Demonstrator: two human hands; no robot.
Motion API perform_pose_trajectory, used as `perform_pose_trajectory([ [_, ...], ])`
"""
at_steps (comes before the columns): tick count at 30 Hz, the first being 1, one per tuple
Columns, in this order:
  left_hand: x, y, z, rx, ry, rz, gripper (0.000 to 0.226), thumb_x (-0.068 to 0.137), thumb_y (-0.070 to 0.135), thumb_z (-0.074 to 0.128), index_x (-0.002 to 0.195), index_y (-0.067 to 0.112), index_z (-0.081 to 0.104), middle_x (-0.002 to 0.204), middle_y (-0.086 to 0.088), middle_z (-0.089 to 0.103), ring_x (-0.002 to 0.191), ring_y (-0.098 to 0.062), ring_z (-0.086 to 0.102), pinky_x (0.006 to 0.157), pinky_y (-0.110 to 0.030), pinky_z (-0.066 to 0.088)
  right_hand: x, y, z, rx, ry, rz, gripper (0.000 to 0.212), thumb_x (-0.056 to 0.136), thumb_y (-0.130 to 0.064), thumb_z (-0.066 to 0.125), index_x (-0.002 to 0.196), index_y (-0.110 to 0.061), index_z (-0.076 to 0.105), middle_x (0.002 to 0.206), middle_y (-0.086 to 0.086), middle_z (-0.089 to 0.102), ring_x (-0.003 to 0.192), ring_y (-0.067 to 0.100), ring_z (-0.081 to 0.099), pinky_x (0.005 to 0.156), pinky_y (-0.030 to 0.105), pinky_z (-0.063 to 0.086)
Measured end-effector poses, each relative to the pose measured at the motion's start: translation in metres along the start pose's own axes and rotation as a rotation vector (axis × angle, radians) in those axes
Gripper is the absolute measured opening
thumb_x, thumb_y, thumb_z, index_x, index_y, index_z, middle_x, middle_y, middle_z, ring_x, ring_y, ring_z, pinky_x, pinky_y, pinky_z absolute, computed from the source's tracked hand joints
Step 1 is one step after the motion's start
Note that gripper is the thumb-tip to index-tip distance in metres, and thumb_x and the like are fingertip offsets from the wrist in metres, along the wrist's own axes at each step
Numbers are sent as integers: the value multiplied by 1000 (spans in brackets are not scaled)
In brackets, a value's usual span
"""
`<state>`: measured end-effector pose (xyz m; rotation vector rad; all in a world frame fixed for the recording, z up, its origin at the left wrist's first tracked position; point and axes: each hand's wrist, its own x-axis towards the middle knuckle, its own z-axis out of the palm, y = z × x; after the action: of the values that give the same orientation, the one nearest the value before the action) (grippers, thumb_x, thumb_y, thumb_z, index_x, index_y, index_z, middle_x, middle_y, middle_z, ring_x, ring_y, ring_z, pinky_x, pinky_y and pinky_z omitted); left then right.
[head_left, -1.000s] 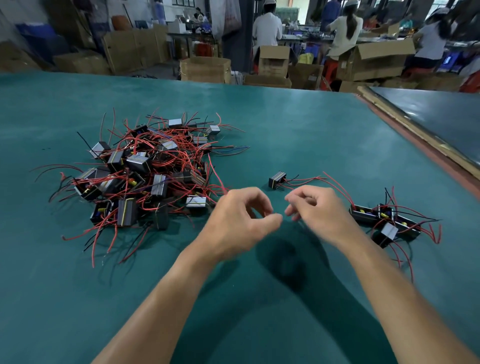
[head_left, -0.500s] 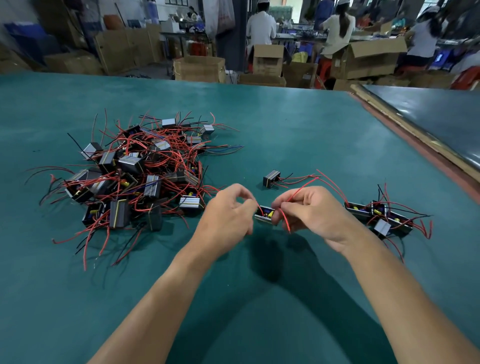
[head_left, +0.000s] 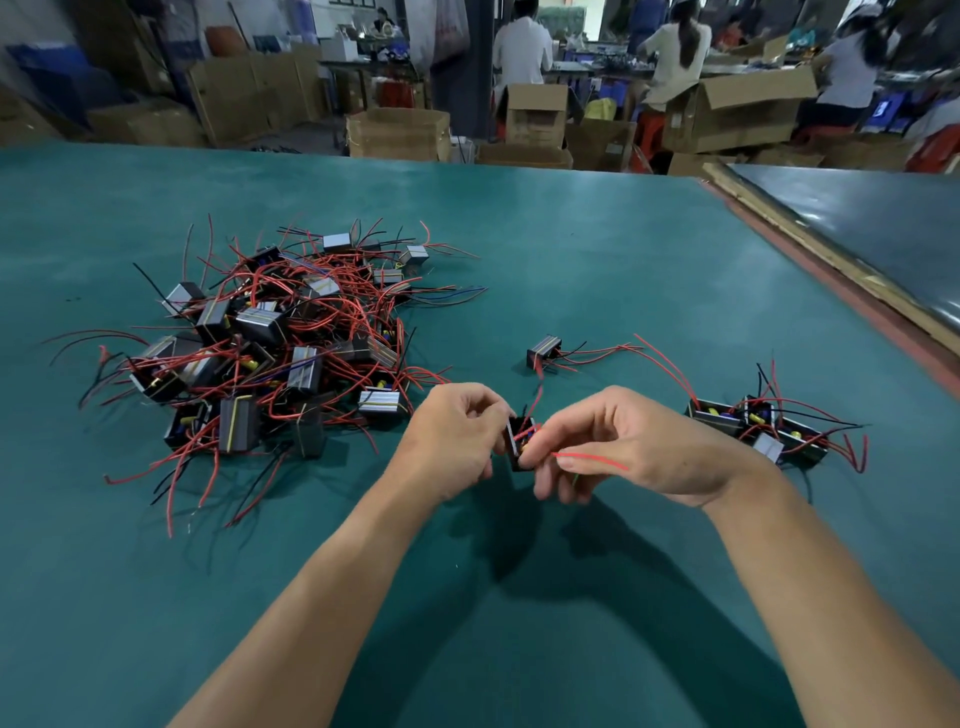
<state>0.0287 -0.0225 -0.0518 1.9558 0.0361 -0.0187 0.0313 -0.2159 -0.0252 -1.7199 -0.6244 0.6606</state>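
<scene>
Head view of a bench operation. The table (head_left: 467, 613) is covered in plain teal-green matting; its near edge lies below the picture, and both bare forearms cast dark shadows on it. Toward the left edge lies a tangled heap (head_left: 270, 348) of small black units with red and black leads. Beyond the hands a single unit (head_left: 544, 349) rests alone, and toward the right edge a short row of units (head_left: 753, 426) lies end to end. A second table (head_left: 872, 228), darker, adjoins the far right corner. Past the far edge stand cardboard cartons (head_left: 397, 132), and behind them seated workers (head_left: 522, 47) in light tops face away (detail there is blurred). Compared with half a second earlier, the black wired unit (head_left: 519, 441) no longer lies lengthwise between the fingertips but is turned on end, and a red lead (head_left: 592, 458) now trails across the right hand. The left hand (head_left: 452, 441) and right hand (head_left: 639, 447) are drawn together above the middle of the table, each clamped on the unit: the left pinches its left side, the right pinches its right side. The unit thus sits directly between the two sets of fingertips, raised off the matting, nearer than the single unit.
</scene>
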Motion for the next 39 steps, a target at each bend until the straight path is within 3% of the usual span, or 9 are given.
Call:
perform_pose_trajectory([
  [4,-1,-3,3,87,-10,9,24,89,30,64,67,19,67,57,1,58,49,-18,45,51,-28,35,0,0,1,-60,-20,56,22,88,-5,53,93,-10,74,80,7,75,65,14,62,59,23,49],
  [7,-4,-5,2,279,-2,81,25,78,46,72,68,23,67,54,9,61,48,-3,48,51,-22,39,1,0,3,-104,-95,113,30,96,3,47,91,-11,73,74,5,73,59,11,58,57,21,47],
  [10,-8,-3,3,344,-43,125,16,74,39,75,72,24,70,58,5,66,51,-4,51,54,-23,43,0,0,2,-131,-116,127,27,94,-3,48,93,-12,73,67,5,69,52,12,53,54,21,44],
  [19,-6,0,-1,350,71,139,14,81,28,69,67,27,68,63,7,62,69,-14,60,67,-25,46,32,22,-5,-247,811,134,26,89,-4,53,84,-25,68,70,0,71,52,13,56,53,27,47],
  [21,-4,-1,-3,333,97,120,12,79,27,71,67,28,70,64,9,64,70,-10,62,68,-24,46,44,23,-10,-317,889,159,24,87,-11,54,100,-26,67,78,-3,69,67,20,66,64,33,53],
  [25,-1,-3,-5,250,142,115,11,77,21,72,68,26,71,65,14,68,51,5,50,59,-18,39,75,19,-25,-579,889,295,53,91,-17,53,142,-17,40,111,5,63,105,32,60,91,40,49],
  [27,2,-4,-5,163,147,116,11,80,23,73,69,23,73,65,12,69,51,1,52,58,-21,40,88,19,-33,-703,898,353,41,94,-16,54,134,-7,48,122,14,61,117,36,54,96,39,44],
  [31,3,-6,-5,33,124,77,19,85,25,70,66,22,71,52,12,60,40,0,47,48,-20,33,94,21,-36,-813,960,402,20,91,-7,53,104,-3,68,105,16,70,97,37,60,79,34,45],
  [39,2,-1,-7,-128,65,33,18,86,5,68,74,19,69,74,-10,72,45,-15,51,48,-21,42,67,13,-9,-722,818,290,21,81,-9,57,77,-26,69,72,-5,74,80,20,67,68,26,48],
])
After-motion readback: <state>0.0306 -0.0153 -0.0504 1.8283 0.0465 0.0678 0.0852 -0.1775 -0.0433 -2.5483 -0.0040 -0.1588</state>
